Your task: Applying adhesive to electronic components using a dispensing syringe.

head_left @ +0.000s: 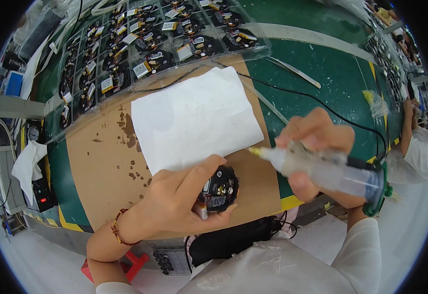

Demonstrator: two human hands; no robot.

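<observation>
My left hand (177,198) grips a round black circuit-board assembly (220,190) by its edges, thumb and fingers around it, just above the cardboard. Small parts show on its upper face, and a pale piece pokes out by my lower fingers. In my right hand (317,142) is a clear dispensing syringe (324,169) with a pale yellow tip and a green-collared rear end. It lies nearly level, its tip pointing left, above and to the right of the board and apart from it. The right hand is slightly blurred.
A white sheet (196,115) lies on the stained brown cardboard (101,166). Behind it, a clear compartment tray (162,81) holds several similar assemblies with silver battery packs. Metal tweezers (295,73) and a black cable (317,99) rest on the green mat. A control box (41,193) stands left.
</observation>
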